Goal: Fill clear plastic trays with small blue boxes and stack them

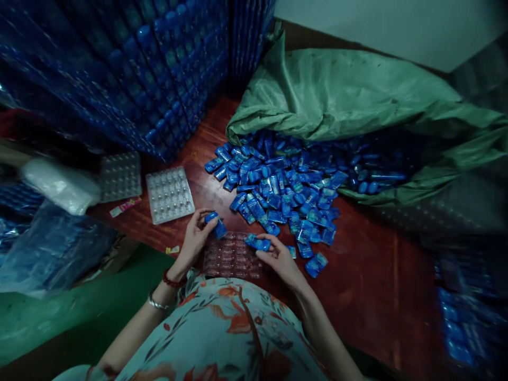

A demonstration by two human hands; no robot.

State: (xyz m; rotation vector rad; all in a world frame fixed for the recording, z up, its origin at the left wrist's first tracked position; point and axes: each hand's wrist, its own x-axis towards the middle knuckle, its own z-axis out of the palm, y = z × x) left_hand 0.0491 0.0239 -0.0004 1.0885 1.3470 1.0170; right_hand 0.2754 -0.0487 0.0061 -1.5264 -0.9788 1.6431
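Between thumb and fingers, my left hand (197, 236) grips a small blue packet (217, 225), tilted over the far left corner of a clear plastic tray. My right hand (278, 256) pinches another small blue packet (259, 243) above the tray's right side. The clear tray (230, 254), with rows of moulded cavities, lies on the table right in front of my body. Just beyond it spreads a heap of similar blue packets (278, 185). One loose packet (316, 264) lies to the right of my right hand. Print on the packets is too small to read.
A green woven sack (337, 90) lies with its mouth facing the heap, more packets inside. Tall stacks of blue packed trays (170, 69) rise at the back left. Two more moulded trays, one clear (170, 194) and one greyer (120, 177), sit left on the reddish table (369, 296).
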